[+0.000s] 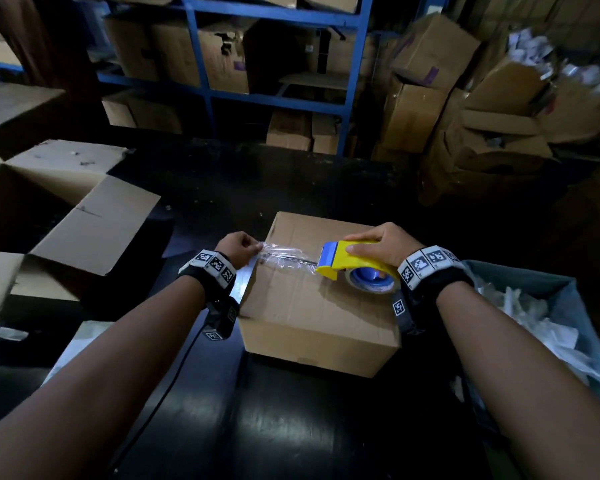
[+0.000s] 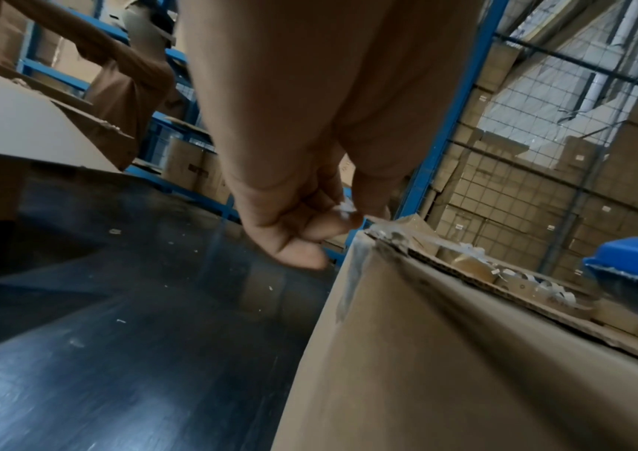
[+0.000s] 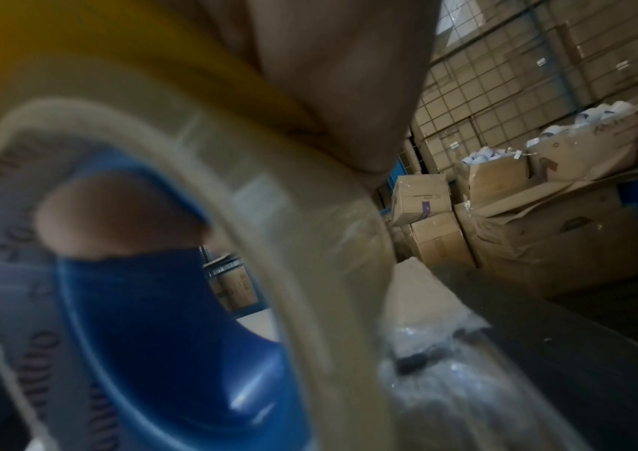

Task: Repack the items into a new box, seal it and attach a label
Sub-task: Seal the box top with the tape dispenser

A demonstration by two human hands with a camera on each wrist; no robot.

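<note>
On a dark warehouse table (image 1: 291, 427), the closed box (image 1: 312, 306) sat centred. The left hand (image 1: 238, 249) pinched the crumpled, clingy tape (image 1: 281, 256) end at the box's left edge; the right hand (image 1: 383, 247) clasped the tape dispenser (image 1: 350, 263). The thin film probably needs taut, edge-held handling.

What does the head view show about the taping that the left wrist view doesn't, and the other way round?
Head only: the right hand gripping the yellow tape dispenser above the closed box, clear tape stretched across to the left hand. Left wrist only: tape already stuck down the box's side at the corner, and the flap's corrugated edge. Both: the left hand's fingers pinching the tape end at the box's left edge.
</note>
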